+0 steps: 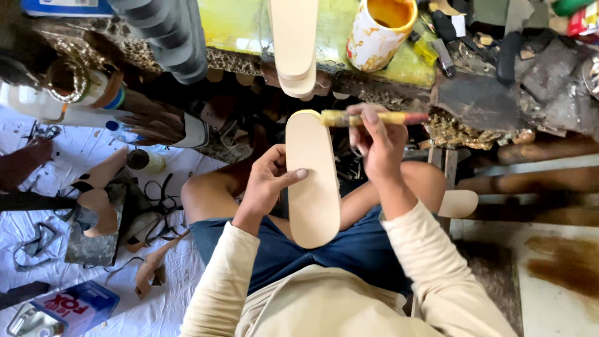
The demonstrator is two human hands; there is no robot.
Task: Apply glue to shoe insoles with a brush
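Cramped workshop, cluttered glue-stained bench ahead. Seated person braces a pale shoe insole over the lap; left hand grips its edge, steadying it. Right hand clasps a glue brush, bristles on the insole's far tip. Glue pot beyond the insole, within reach.

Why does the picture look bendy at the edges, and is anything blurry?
Head view: the wide lens curves the edges; the right hand with the yellow-handled glue brush looks slightly smeared, while the pale beige oval shoe sole in the left hand stays sharp under even light.
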